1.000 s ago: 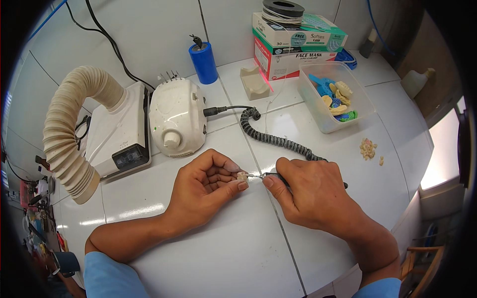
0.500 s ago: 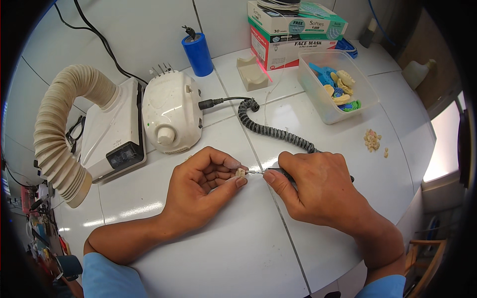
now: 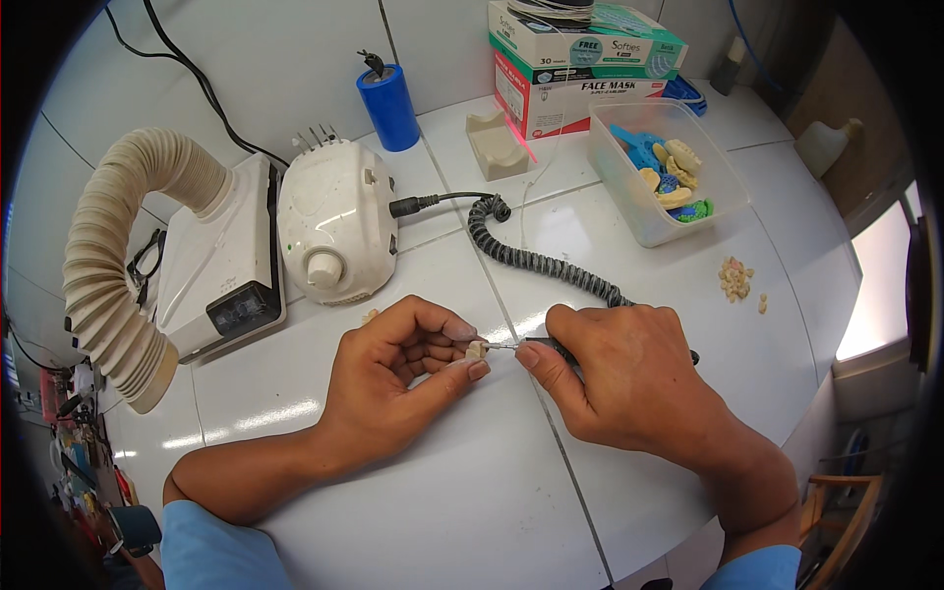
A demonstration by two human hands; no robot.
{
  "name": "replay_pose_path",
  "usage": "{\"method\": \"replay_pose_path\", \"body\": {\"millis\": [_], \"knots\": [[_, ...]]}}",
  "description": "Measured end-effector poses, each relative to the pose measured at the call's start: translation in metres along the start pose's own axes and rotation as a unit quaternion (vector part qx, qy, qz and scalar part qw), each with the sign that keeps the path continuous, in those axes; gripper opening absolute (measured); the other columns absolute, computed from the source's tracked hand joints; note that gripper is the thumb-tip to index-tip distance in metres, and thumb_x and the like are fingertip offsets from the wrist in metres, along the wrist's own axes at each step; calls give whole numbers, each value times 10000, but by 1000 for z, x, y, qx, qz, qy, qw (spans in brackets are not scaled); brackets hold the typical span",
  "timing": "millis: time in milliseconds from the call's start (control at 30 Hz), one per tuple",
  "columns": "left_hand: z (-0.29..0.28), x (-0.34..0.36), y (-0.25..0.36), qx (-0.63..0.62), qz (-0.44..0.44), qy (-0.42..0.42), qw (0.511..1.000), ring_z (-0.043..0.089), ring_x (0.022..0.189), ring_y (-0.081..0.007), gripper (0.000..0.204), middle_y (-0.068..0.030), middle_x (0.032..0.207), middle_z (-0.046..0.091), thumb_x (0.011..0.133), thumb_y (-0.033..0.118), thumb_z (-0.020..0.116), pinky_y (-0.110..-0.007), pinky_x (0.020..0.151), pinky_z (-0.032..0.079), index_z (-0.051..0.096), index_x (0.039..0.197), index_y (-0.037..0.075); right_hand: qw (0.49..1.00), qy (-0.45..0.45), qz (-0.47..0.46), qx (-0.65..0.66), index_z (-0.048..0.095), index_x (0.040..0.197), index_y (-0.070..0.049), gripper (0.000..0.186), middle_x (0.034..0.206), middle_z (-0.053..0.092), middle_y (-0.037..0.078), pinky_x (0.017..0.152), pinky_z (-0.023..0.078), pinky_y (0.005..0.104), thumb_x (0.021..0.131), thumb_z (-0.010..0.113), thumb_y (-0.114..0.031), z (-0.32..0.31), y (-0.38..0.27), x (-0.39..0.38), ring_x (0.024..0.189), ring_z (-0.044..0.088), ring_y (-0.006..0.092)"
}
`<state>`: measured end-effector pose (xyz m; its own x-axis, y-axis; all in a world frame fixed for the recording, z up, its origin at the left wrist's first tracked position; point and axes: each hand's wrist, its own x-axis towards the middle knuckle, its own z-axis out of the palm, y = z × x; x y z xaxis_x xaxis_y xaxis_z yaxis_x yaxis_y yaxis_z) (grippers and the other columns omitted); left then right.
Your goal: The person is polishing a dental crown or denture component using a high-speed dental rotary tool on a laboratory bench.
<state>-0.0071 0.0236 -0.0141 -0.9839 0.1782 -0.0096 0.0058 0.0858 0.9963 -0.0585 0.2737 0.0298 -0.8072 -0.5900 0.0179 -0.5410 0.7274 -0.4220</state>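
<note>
Between the thumb and fingertips of my left hand (image 3: 398,379) is a small cream tooth-like piece (image 3: 476,350). My right hand (image 3: 629,379) grips a dark rotary handpiece (image 3: 553,347), thumb along its front end. The handpiece's thin metal bur (image 3: 502,345) points left and meets the cream piece, or nearly so; the exact contact is too small to tell. A coiled grey cord (image 3: 551,267) runs from behind my right hand to a white control unit (image 3: 334,221) with a round knob. Both wrists stay low over the white tiled table (image 3: 433,501).
At left stands a white dust extractor (image 3: 216,265) with a ribbed hose (image 3: 98,265). Farther back are a blue cylinder (image 3: 388,108), a beige holder (image 3: 497,147) and stacked mask boxes (image 3: 585,93). A clear tub (image 3: 659,228) holds dental moulds; small tooth-like pieces (image 3: 735,279) lie at right.
The cream piece has tilted slightly in my left fingers. My right hand and the bur have shifted a little to the left. Both grips stay the same.
</note>
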Motion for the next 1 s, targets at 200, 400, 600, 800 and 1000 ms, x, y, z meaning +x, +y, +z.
{"method": "replay_pose_path", "body": {"millis": [200,400,600,800,1000], "knots": [[0,0,-2,-6,4,-6,1000,779,1132,-178,240,-131,1175,756,1010,-91,777,-319,1035,648,625,1180,-16,1000,-2,-9,-5,706,828,-22,472,644,700,155,509,490,509,1085,675,-417,0,1,0,512,662,385],[-1,-1,-3,17,10,-11,1000,781,1119,-178,224,-136,1177,758,1010,-88,779,-319,1021,655,641,1173,-22,1000,12,-16,-3,704,829,-19,467,651,705,151,509,501,499,1081,682,-412,3,1,-1,514,667,377],[-1,-1,-2,21,14,-13,1000,786,1100,-172,209,-139,1157,768,1006,-83,789,-305,991,661,657,1159,-28,1000,8,-18,-1,707,829,-21,463,654,709,151,506,504,493,1079,685,-410,2,0,-1,514,670,371],[0,-1,0,10,9,-12,1000,791,1078,-168,209,-131,1132,777,1005,-84,792,-297,977,662,662,1161,-33,1000,5,-17,-5,709,824,-19,470,649,709,148,510,509,493,1078,683,-414,2,0,-1,515,672,370],[0,-2,-2,5,8,-9,1000,789,1076,-163,199,-132,1135,778,1005,-84,792,-294,977,660,668,1152,-34,1000,-10,-6,-7,717,834,-23,470,656,716,154,522,519,502,1077,677,-424,0,-1,-1,528,682,377]]}}
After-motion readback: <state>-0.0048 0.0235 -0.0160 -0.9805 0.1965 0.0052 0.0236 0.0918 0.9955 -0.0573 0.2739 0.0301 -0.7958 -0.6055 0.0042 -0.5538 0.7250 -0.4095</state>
